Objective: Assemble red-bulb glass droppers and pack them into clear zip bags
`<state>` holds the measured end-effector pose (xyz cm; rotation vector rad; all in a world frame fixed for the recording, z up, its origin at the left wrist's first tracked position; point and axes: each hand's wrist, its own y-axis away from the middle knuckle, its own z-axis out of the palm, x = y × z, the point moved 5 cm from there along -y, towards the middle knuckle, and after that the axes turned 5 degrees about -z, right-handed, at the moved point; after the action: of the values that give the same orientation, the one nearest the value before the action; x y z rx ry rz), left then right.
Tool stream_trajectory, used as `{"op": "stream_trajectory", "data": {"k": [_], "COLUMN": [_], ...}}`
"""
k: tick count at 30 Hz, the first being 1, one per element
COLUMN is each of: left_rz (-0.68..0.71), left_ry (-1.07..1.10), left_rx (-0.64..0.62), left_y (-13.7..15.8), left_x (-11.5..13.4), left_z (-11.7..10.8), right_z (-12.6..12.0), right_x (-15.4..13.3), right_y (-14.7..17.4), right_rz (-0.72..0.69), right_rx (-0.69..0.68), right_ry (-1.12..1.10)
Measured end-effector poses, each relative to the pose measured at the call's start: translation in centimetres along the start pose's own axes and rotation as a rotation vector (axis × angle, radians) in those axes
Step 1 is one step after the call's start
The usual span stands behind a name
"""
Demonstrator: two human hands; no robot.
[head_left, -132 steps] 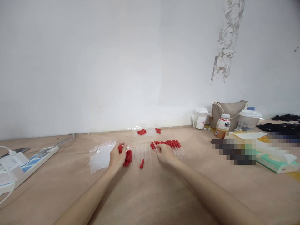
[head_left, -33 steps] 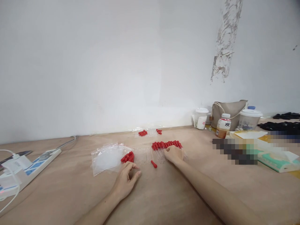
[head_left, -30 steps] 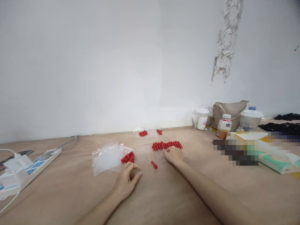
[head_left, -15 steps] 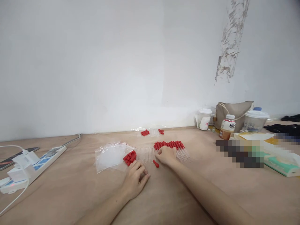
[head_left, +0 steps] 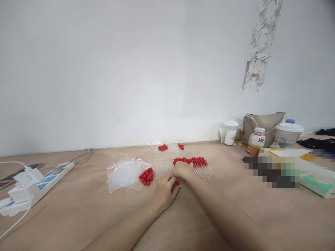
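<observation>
My left hand (head_left: 166, 190) is low over the tabletop, its thumb and fingers closing around a loose red rubber bulb (head_left: 177, 183). Just beyond it, my right hand (head_left: 183, 170) is bent with its fingers curled in at the end of a row of clear thin tubes (head_left: 162, 169); what its fingertips grip is hidden. Partly behind the right hand lies a row of droppers (head_left: 200, 162), clear tubes with red bulbs fitted on their upper ends. To the left of the bare tubes is a small heap of loose red bulbs (head_left: 146, 176).
Flat clear plastic bags (head_left: 125, 176) lie left of the heap. Near the wall sits another bag with red bulbs (head_left: 163, 147). At right stand a lidded cup (head_left: 229, 133), a bottle (head_left: 255, 142) and a grey bag (head_left: 264, 125). A power strip (head_left: 49, 181) lies at left.
My left hand has moved right from beside the heap to the loose bulb, now mostly covered. My right hand stays by the tubes, its fingers more curled in.
</observation>
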<state>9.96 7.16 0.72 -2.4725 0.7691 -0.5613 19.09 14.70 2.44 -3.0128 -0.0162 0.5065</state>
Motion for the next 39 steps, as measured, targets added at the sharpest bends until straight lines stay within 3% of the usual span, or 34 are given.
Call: {"op": "stream_trajectory", "data": {"k": [9, 15, 19, 28, 39], "left_rz": [-0.005, -0.057, -0.093, -0.153, -0.178], "left_ry": [0.007, 0.043, 0.089, 0.391, 0.409], "left_rx": [-0.032, -0.009, 0.009, -0.103, -0.100], "left_y": [-0.3, 0.2, 1.9, 3.6, 3.8], "left_x": [0.3, -0.1, -1.1, -1.8, -1.6], "left_z": [0.0, -0.2, -1.7, -3.8, -3.8], "right_z": [-3.4, -2.2, -1.1, -0.3, -0.5], "right_x": [4.9, 5.9, 5.4, 4.4, 3.1], "right_y": [2.2, 5.6, 7.8, 10.4, 11.7], "right_rz": [-0.123, -0.446, -0.597, -0.583, -0.711], "right_rx": [0.108, 0.238, 0.286, 0.300, 0.243], "right_ry": [-0.155, -0.368, -0.392, -0.304, -0.331]}}
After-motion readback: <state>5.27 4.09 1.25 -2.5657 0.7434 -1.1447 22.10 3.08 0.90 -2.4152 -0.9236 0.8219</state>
